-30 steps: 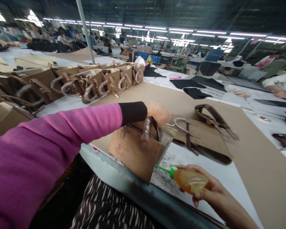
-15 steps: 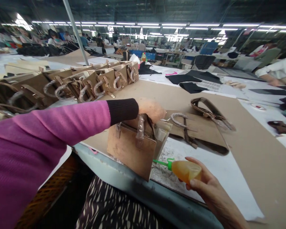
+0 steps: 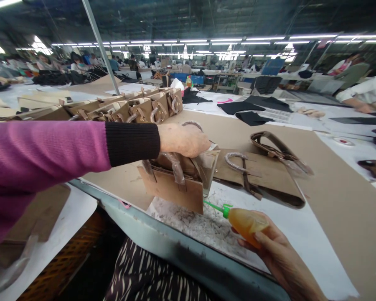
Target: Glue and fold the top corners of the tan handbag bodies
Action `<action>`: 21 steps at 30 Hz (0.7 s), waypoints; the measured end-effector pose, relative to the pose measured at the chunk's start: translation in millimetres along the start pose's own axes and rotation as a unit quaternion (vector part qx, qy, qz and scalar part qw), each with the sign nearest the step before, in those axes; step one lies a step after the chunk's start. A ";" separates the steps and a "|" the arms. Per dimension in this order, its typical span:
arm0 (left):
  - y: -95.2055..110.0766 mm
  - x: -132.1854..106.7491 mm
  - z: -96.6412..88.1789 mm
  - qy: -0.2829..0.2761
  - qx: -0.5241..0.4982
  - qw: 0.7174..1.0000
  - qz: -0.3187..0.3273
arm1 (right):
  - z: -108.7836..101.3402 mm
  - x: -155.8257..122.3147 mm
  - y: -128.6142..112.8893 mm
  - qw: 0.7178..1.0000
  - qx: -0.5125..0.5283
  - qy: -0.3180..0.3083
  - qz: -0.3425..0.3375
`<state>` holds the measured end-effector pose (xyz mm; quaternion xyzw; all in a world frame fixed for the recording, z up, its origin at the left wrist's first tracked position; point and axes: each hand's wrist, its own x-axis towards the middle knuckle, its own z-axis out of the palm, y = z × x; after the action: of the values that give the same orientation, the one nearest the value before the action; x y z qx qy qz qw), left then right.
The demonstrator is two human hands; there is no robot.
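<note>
My left hand [image 3: 188, 140] reaches across the top of a brown handbag [image 3: 175, 186] near the table's front edge. It grips the bag by its upper part, with the fingertips hidden behind the hand. Plastic film wraps the bag's handle [image 3: 176, 167]. From the right, my right hand [image 3: 272, 246] squeezes round a soft glue bottle [image 3: 247, 223] of amber liquid. Its thin green nozzle points left, with the tip at or very close to the bag's lower right corner. Beside them a flat brown bag piece [image 3: 269, 175] with a wrapped handle lies on the table.
Rows of brown handbags [image 3: 156, 106] stand at the left back. Another bag [image 3: 40, 213] lies low on the left above an orange basket [image 3: 65, 251]. Black cut pieces [image 3: 253, 106] are spread farther back. A co-worker's sleeve [image 3: 366, 90] shows at the right.
My left hand has shifted slightly left with the handbag, whose lower edge has risen and tilted. The bottle stays close to the bag's corner. The view has turned a little.
</note>
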<state>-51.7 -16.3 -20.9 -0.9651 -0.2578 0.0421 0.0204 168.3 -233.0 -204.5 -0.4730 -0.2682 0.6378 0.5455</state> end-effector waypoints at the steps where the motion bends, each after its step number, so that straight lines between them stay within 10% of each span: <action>1: 5.1 -3.2 -4.2 -0.013 0.023 1.000 0.001 | 1.9 3.3 -1.2 1.000 0.002 -0.002 -0.009; 7: 29.0 -14.4 6.8 -0.088 0.143 0.986 -0.004 | 11.1 25.3 -5.2 0.995 -0.066 0.028 -0.069; 21: 23.1 -36.0 34.1 -0.042 0.108 0.993 -0.023 | 23.2 61.1 -20.5 0.963 -0.220 -0.019 -0.155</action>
<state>-74.5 -53.6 -53.7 -0.9484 -0.2743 0.1098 0.1150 159.2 -165.6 -196.4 -0.5216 -0.4819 0.4795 0.5155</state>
